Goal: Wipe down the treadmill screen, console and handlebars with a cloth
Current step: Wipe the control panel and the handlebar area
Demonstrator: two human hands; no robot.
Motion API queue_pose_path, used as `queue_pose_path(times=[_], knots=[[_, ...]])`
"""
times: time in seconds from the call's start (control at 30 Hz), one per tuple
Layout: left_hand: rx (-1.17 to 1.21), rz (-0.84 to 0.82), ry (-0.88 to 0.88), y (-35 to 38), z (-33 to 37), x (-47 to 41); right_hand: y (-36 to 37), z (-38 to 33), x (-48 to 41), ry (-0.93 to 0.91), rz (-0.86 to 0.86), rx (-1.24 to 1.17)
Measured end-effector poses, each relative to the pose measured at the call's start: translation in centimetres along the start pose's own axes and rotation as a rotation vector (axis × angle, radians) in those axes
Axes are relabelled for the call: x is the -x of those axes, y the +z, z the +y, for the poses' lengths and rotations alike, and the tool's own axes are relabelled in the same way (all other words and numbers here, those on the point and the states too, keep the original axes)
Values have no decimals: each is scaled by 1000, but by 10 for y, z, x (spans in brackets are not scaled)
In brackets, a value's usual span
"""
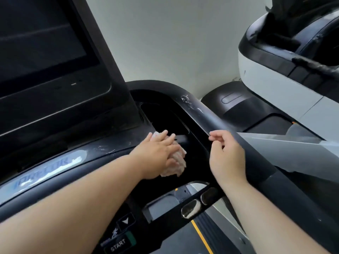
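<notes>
The dark screen point(36, 43) stands tilted at far left, blank. Below it a pale curved band point(45, 171) on the console point(117, 143) carries blue lettering that seems to read PRECOR, though glare blurs it. Near the bottom edge a button point(118, 244) reads START, with a down-arrow key point(125, 221) just above it.

The left arm reaches forward and to the right across the console. The left hand point(156, 156) lies palm down with its fingers straight and spread, pressing flat on the cloth point(177, 164). The cloth is pale, crumpled into a wad, and sits on the black console surface just before the dark tray recess point(165, 116). Its longer side runs from far to near, showing past the fingertips and beside the palm.

The right hand point(225, 156) hovers just beside the handlebar point(211, 114), back toward the camera, fingers loosely curled and holding nothing. The handlebar is black and scuffed white at its bend, and its long axis runs from the far centre down to the near right. Two oval metal pads point(190, 208) sit on the crossbar below. A white and black machine point(275, 85) stands at far right.
</notes>
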State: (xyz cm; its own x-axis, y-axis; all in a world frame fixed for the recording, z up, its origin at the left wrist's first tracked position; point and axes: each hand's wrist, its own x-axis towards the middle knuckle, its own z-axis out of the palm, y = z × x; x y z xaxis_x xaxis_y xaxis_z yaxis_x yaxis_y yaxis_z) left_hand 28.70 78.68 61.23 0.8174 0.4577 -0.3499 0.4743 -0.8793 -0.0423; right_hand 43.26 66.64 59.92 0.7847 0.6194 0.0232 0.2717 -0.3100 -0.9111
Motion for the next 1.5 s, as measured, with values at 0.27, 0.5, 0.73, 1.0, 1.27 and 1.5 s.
queue_pose_path(times=[0.27, 0.5, 0.73, 1.0, 1.27, 1.5], knots=[[-22, 129, -35, 8, 61, -57, -17, 32, -25, -396, 62, 439], [-51, 330, -173, 1, -18, 22, 13, 29, -14, -605, -6, 306], [122, 253, -321, 5, -32, 44, 54, 38, -9, -315, -264, 150], [113, 34, -182, -9, -32, -5, 49, 40, -8, -284, -292, 141], [178, -81, -375, -11, -54, 82, 41, 30, -13, -328, -215, 183], [-139, 7, 3, 5, 27, -33, -9, 30, -31, -587, 41, 307]])
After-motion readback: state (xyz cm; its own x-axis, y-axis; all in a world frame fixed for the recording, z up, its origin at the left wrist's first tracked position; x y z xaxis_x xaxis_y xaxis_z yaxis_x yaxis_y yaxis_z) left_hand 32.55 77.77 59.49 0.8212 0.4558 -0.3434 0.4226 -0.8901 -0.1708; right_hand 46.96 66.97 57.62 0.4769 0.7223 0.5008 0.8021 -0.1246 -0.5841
